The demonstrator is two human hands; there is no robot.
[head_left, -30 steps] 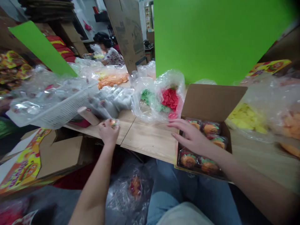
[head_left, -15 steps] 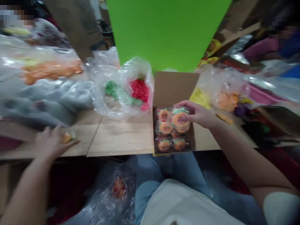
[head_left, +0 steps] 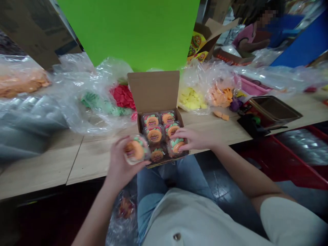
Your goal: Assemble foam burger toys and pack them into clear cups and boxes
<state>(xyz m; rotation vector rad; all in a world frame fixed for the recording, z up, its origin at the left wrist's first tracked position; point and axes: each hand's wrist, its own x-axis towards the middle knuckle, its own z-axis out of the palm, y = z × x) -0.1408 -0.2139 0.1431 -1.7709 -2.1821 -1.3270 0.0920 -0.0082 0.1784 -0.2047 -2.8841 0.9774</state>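
Note:
My left hand point(head_left: 118, 160) is shut on a clear round plastic tub point(head_left: 135, 149) of orange and green sweets, holding it just in front of the box. An open cardboard box point(head_left: 153, 90) stands on the wooden table, its lid raised at the back. Several matching tubs point(head_left: 154, 135) fill it in rows. My right hand point(head_left: 193, 139) lies over the box's front right corner, its fingers across a tub point(head_left: 177, 146). The fingers hide part of that tub.
Clear bags of red, green, yellow and orange pieces point(head_left: 191, 97) crowd the table behind the box. A metal tray point(head_left: 271, 107) stands at right, with a red crate point(head_left: 294, 160) below the table edge. A co-worker point(head_left: 249, 37) sits at the back right. A plastic bag point(head_left: 125, 208) lies by my lap.
The view has swung right. My left hand has brought its tub across to the box's front. My right hand has moved from the middle of the box to its front right corner.

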